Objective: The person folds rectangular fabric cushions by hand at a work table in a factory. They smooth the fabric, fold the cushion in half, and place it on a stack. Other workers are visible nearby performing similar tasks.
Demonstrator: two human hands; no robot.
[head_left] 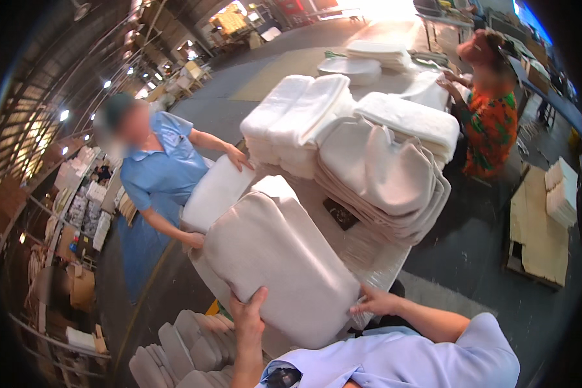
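A large pale beige cushion cover [278, 265] with rounded corners lies across the near left of the table, its far end raised and folded. My left hand [247, 310] grips its near left edge, thumb on top and fingers underneath. At its right corner, my right hand [376, 301] has its fingers closed on the edge, beside some clear plastic film. Across the table, a person in a blue shirt [165, 155] holds a white pad [220, 194] with both hands, right against the cover's far left side. Whether anything is inside the cover, I cannot tell.
Stacked beige covers [381, 174] and piles of folded white batting [297, 110] fill the table's far side. More beige pieces [194, 343] stand below left. Another person in orange patterned clothing [491, 123] works at far right, near a wooden pallet [540, 226] carrying white pieces.
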